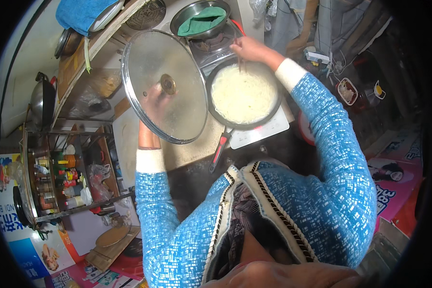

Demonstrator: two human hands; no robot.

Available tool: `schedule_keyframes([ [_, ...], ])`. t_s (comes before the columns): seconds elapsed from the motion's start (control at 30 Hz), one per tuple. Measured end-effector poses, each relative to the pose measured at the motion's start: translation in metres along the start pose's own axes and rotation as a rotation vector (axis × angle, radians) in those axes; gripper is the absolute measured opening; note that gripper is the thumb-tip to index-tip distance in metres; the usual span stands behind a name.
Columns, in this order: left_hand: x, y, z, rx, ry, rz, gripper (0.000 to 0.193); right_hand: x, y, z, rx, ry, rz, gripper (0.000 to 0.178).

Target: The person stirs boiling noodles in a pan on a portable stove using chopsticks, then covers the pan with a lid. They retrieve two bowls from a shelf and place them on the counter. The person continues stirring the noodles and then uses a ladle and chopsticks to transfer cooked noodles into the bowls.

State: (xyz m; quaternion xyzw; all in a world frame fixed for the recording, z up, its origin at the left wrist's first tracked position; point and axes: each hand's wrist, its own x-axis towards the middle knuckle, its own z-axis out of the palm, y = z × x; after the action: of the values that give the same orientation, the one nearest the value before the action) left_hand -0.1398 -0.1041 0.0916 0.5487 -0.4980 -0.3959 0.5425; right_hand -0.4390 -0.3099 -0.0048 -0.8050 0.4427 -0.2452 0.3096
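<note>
My left hand (pixel 157 103) shows blurred through a large steamed-up glass lid (pixel 182 113) with a metal rim. It grips the lid, which stands tilted on edge left of the pan; the fingers are partly hidden behind the glass. My right hand (pixel 252 50) is closed around a pair of chopsticks (pixel 242 66), held over the far side of the pan. Their tips reach down into pale, noodle-like strands (pixel 240 96) that fill the dark round frying pan (pixel 211 108). The pan's black and red handle (pixel 219 150) points toward me.
Beyond the pan, a metal bowl (pixel 189 12) with a green cloth (pixel 202 21) sits on a gas burner (pixel 211 44). A white flat board or appliance (pixel 264 136) shows under the pan. At left stands a rack (pixel 57 218) of bottles and jars, with a wok (pixel 43 101) above.
</note>
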Motion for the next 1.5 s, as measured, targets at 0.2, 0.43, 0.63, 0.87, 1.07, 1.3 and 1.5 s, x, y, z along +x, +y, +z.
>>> schedule_keyframes([
  [0.2,0.006,-0.008,0.002,-0.317,0.051,-0.154,0.023,-0.021,0.035,0.009,0.061,-0.140,0.126,0.035],
  [0.43,0.005,-0.009,-0.003,-0.203,-0.054,-0.017,0.019,-0.039,0.042,-0.025,0.072,0.004,0.242,0.037],
  [0.63,0.007,-0.014,-0.005,-0.073,-0.065,-0.016,0.025,-0.071,0.046,-0.007,0.170,-0.202,0.227,0.037],
  [0.87,0.006,-0.009,0.001,-0.198,-0.030,-0.114,0.030,-0.092,0.031,-0.002,0.184,-0.109,0.397,0.037],
  [1.07,0.000,0.000,0.007,-0.041,-0.035,-0.054,0.025,-0.073,0.000,0.008,0.426,-0.260,0.148,0.036],
  [1.3,-0.006,0.006,0.008,0.389,-0.033,0.168,0.020,0.002,-0.008,0.040,0.207,-0.113,-0.086,0.037],
  [1.5,-0.007,0.005,0.007,-0.084,0.010,-0.054,0.018,0.005,0.010,0.072,-0.036,-0.233,0.057,0.037],
])
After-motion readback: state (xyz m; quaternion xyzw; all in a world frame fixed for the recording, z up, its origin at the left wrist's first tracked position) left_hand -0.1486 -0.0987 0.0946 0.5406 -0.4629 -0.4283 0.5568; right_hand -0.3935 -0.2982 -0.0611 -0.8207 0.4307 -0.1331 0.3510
